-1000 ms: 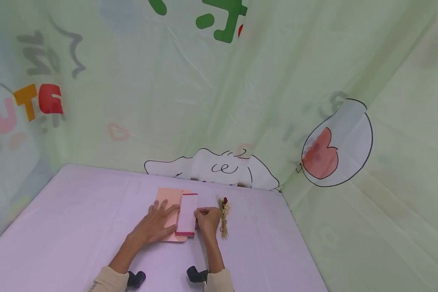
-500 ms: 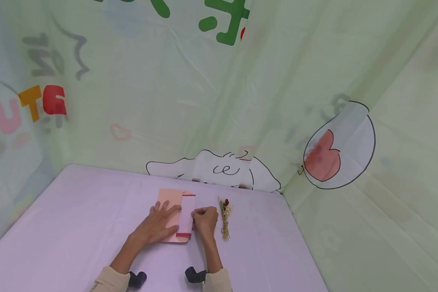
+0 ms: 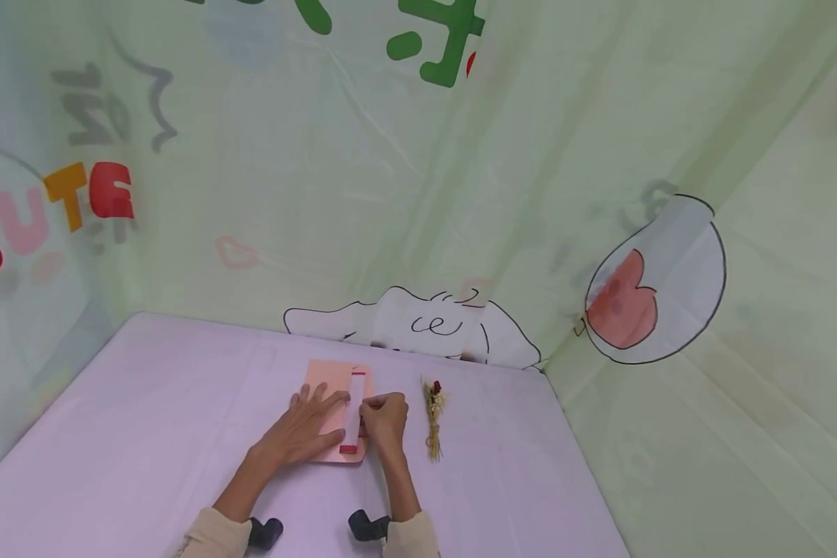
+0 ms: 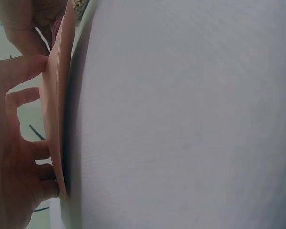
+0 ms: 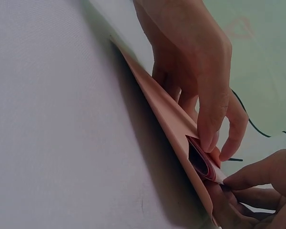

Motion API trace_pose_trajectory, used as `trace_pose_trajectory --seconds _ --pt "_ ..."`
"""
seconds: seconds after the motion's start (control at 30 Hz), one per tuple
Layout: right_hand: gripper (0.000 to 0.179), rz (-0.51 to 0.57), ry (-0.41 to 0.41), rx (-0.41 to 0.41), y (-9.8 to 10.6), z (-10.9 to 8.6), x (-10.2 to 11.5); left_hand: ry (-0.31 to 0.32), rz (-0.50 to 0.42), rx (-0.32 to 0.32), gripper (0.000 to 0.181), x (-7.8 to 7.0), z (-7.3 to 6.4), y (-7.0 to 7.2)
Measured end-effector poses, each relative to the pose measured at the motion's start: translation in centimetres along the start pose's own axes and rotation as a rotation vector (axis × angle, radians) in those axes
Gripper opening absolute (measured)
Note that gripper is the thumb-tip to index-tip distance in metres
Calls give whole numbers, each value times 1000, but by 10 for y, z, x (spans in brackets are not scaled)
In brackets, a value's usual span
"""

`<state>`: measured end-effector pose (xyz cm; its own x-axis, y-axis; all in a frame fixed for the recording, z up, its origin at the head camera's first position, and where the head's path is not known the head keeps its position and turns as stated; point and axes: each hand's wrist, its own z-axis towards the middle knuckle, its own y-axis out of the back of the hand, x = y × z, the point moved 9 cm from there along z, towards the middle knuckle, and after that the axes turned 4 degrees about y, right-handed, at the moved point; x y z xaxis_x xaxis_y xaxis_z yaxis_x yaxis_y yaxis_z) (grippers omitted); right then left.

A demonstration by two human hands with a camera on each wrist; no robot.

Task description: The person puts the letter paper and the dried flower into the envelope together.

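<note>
A peach paper envelope (image 3: 328, 376) lies on the table, and my left hand (image 3: 303, 430) rests on it with spread fingers. From the envelope's right side sticks out a narrow strip of a whitish folded card (image 3: 353, 411) with red ends. At the card's right edge, my right hand (image 3: 385, 418) pinches it between thumb and fingers. In the right wrist view, layered red edges of the card (image 5: 207, 164) show inside the mouth of the envelope (image 5: 157, 105). The left wrist view has the envelope (image 4: 52, 105) edge-on beneath the left fingertips. The inserted part of the card is hidden.
Right of the hands lies a small dried-flower bunch (image 3: 433, 422) with a red bloom. A lilac cloth (image 3: 181, 403) covers the table. Printed curtains (image 3: 286, 194) hang behind and on both sides. Black wrist-worn pieces (image 3: 368, 527) sit at both cuffs.
The right hand has moved left with the card, whose visible strip has become much narrower as it slid into the envelope. The left hand has stayed on the envelope.
</note>
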<state>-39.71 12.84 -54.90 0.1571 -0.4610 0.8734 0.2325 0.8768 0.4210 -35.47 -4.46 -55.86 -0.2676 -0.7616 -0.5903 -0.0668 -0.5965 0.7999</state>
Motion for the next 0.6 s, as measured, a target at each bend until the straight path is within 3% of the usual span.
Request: trace_pose_trajectory --seconds 0.13,0.27,0.5,0.6 --pt "9 -27 23 -4 -5 1 0 -13 7 -12 62 2 3 -2" --pt "7 -1 -32 17 -3 -5 12 -14 8 -13 62 2 3 -3" --pt "8 6 -23 15 -13 0 -8 -14 -5 3 61 0 1 0" --pt "7 7 -20 26 -11 -3 6 -17 7 1 62 -1 1 1"
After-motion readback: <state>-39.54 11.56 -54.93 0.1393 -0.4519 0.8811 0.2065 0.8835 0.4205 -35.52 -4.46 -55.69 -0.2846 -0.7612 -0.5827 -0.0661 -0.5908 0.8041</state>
